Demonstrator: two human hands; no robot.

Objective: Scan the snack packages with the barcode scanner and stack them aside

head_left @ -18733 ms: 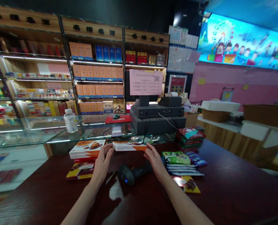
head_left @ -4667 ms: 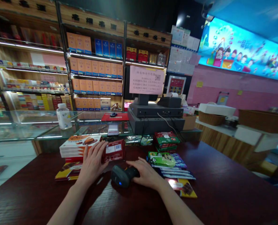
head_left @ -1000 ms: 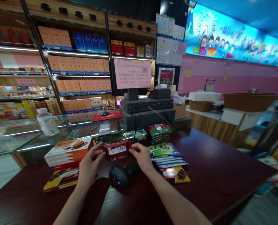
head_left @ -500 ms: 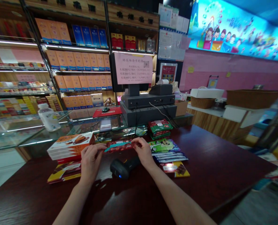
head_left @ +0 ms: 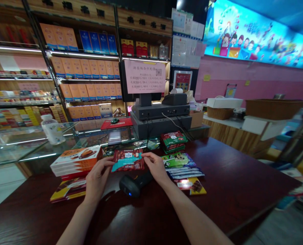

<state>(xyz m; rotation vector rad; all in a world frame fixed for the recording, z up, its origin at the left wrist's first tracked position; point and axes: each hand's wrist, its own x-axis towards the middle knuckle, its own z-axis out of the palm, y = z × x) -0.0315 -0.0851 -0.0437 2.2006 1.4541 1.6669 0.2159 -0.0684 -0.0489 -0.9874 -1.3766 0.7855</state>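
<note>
Between my hands, a red and teal snack packet [head_left: 128, 160] is held by its two ends, its printed front turned towards me. My left hand [head_left: 98, 177] pinches its left end, and my right hand [head_left: 155, 167] pinches the right end. Just below the packet lies a black barcode scanner [head_left: 131, 185] with a blue light on. Left of my left hand are stacked white and orange boxes [head_left: 76, 160] and yellow and brown chocolate packets [head_left: 68, 190]. Beside my right hand lie green and blue packets [head_left: 182, 165] and a yellow chocolate packet [head_left: 192, 186].
Red and green packets [head_left: 173, 141] are piled at the table's back, before a dark cash register [head_left: 161, 124] with a monitor [head_left: 145, 80]. A plastic bottle [head_left: 52, 130] stands on the glass counter [head_left: 36, 151] at left. Stocked shelves rise behind.
The packet has tilted up, so its printed front now shows where it was nearly edge-on. Both hands keep their hold at its ends.
</note>
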